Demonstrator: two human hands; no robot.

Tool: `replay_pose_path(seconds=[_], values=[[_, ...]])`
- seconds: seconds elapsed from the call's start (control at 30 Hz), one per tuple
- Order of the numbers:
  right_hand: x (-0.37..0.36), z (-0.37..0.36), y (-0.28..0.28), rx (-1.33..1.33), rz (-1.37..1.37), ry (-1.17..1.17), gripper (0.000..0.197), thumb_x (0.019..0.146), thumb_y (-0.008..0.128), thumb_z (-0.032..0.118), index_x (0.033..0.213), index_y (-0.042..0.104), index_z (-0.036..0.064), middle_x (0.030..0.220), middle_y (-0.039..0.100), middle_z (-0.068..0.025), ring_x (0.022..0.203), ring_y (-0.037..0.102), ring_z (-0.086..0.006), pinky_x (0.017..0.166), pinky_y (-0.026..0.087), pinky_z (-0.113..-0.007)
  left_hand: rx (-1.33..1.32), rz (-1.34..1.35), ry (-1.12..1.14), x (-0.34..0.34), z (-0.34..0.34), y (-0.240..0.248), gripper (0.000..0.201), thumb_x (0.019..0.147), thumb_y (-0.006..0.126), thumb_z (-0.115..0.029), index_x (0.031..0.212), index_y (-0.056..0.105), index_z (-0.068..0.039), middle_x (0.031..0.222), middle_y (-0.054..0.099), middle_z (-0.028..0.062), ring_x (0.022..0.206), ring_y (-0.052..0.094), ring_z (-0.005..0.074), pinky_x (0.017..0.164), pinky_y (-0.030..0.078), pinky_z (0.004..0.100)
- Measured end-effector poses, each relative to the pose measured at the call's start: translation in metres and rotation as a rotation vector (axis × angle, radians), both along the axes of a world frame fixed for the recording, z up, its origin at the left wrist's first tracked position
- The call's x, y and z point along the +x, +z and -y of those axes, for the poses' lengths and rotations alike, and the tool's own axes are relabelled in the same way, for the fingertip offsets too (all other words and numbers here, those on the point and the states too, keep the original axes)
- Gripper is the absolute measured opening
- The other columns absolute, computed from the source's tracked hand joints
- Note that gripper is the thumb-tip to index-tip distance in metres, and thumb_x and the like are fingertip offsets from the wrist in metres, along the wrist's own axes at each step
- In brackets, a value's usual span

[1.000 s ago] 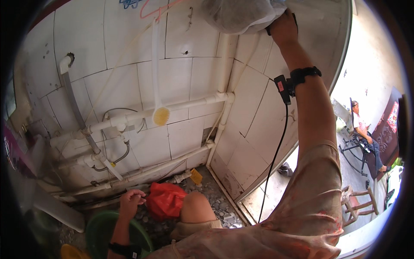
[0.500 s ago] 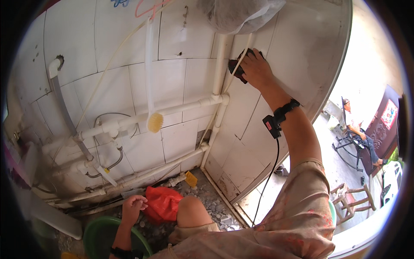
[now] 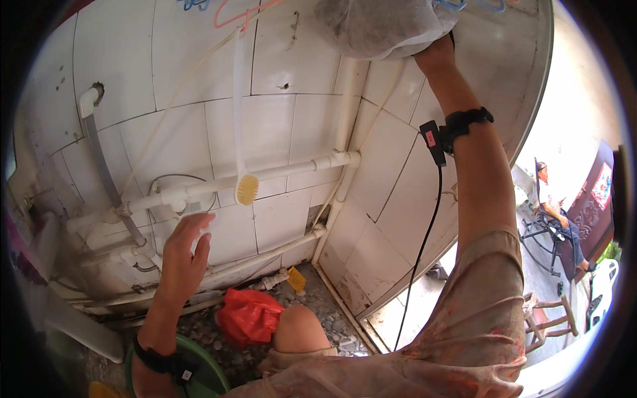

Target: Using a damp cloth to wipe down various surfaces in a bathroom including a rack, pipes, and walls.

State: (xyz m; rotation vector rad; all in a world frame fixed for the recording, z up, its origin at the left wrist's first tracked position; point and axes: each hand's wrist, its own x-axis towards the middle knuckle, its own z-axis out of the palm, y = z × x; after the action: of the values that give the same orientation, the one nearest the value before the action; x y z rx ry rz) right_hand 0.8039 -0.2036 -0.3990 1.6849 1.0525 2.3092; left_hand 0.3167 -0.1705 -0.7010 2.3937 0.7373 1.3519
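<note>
My right hand point(image 3: 436, 56) is raised high at the corner wall, its fingers hidden behind a clear plastic bag point(image 3: 388, 33). A sliver of a dark, cloth-like thing point(image 3: 452, 40) shows beside it; its kind is unclear. In front of the tiled wall, my left hand point(image 3: 186, 251) is lifted with fingers apart and nothing in it. It is nearest the white pipes point(image 3: 174, 196) and a long-handled brush point(image 3: 247, 190) with yellowish bristles, hanging from a pink hanger point(image 3: 244, 20). Below are a red plastic bag point(image 3: 249, 318) and a green basin point(image 3: 211, 361).
A grey hose point(image 3: 109, 169) runs down the left wall. A yellow piece point(image 3: 296, 279) lies on the pebbled floor point(image 3: 332, 312) near my knee. Through the doorway at right, a person point(image 3: 556, 205) sits in a rocking chair, with a wooden stool point(image 3: 551, 315) closer by.
My right hand has moved up the wall from below the plastic bag to behind it, with the dark thing. My left hand has risen from beside the red bag to the pipes.
</note>
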Motion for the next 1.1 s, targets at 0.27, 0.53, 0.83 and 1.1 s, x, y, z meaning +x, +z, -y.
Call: replay_pose_path(seconds=[0.27, 0.53, 0.83, 1.1], values=[[0.003, -0.048, -0.06, -0.366, -0.29, 0.045, 0.048, 0.083, 0.065, 0.028, 0.13, 0.056, 0.0197, 0.136, 0.053, -0.0054, 0.127, 0.048, -0.025, 0.107, 0.039, -0.044, 0.356, -0.189, 0.22, 0.022, -0.041, -0.007, 0.049, 0.08, 0.057, 0.006, 0.128, 0.055, -0.004, 0.131, 0.056, 0.0125, 0.127, 0.048, 0.033, 0.108, 0.034, 0.0452], [-0.004, -0.054, -0.124, -0.914, -0.54, 0.014, 0.037, 0.081, 0.067, 0.022, 0.118, 0.064, 0.022, 0.116, 0.064, 0.0023, 0.116, 0.055, -0.0187, 0.117, 0.026, -0.041, 0.276, -0.231, 0.166, 0.025, -0.033, -0.029, 0.045, 0.082, 0.056, 0.004, 0.126, 0.056, -0.005, 0.132, 0.056, 0.0101, 0.131, 0.045, 0.0319, 0.114, 0.026, 0.0499], [-0.019, -0.009, -0.129, -0.834, -0.532, -0.006, 0.045, 0.076, 0.074, 0.024, 0.12, 0.064, 0.0237, 0.121, 0.063, 0.0021, 0.121, 0.052, -0.0188, 0.117, 0.024, -0.041, 0.137, -0.168, 0.164, -0.015, -0.032, -0.053, 0.035, 0.084, 0.057, 0.002, 0.118, 0.059, -0.005, 0.125, 0.06, 0.0112, 0.127, 0.049, 0.0321, 0.112, 0.029, 0.049], [-0.017, 0.009, -0.141, -0.276, -0.181, 0.076, 0.038, 0.086, 0.063, 0.017, 0.123, 0.06, 0.0091, 0.123, 0.063, -0.0055, 0.122, 0.053, -0.0241, 0.116, 0.022, -0.05, 0.102, -0.151, 0.113, -0.019, -0.029, -0.058, 0.033, 0.086, 0.056, 0.002, 0.118, 0.059, -0.005, 0.122, 0.062, 0.0105, 0.124, 0.051, 0.0316, 0.111, 0.031, 0.0476]])
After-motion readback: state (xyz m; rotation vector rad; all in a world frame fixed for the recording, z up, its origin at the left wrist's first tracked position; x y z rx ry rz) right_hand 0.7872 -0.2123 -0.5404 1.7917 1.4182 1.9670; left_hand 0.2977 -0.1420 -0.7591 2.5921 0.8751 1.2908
